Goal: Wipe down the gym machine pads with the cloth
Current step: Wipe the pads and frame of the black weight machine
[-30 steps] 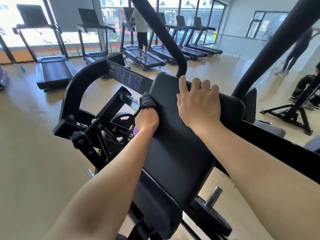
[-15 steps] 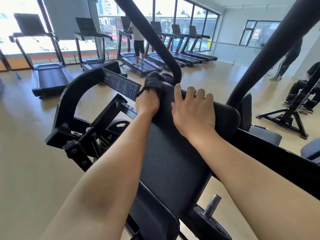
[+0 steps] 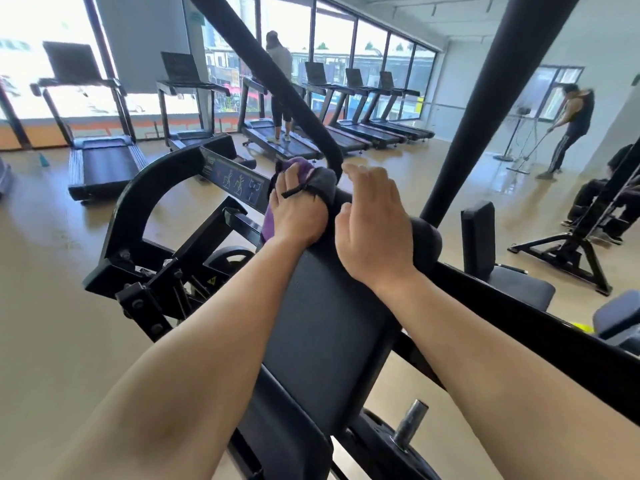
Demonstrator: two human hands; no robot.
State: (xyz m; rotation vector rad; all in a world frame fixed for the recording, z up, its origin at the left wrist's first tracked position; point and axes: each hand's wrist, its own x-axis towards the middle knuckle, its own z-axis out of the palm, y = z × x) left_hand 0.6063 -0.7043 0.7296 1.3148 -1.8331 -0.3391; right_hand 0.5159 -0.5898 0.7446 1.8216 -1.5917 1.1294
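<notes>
A black padded backrest (image 3: 325, 323) of a gym machine slopes up in front of me. My left hand (image 3: 298, 209) grips a grey and purple cloth (image 3: 323, 185) and holds it against the pad's top left corner. Purple folds of the cloth show above and below that hand. My right hand (image 3: 372, 226) lies just to the right with fingers straight and slightly lifted, its palm over the pad's top edge.
A thick black curved bar (image 3: 277, 81) runs up from behind the pad's top. A second black post (image 3: 485, 98) rises on the right. Black frame arms (image 3: 166, 271) and a weight peg (image 3: 410, 424) flank the pad. Treadmills (image 3: 100, 161) line the windows; people stand beyond.
My left hand has slid the cloth up the pad's left side to its top corner. My right hand's fingers, earlier curled over the top edge, have straightened and lifted.
</notes>
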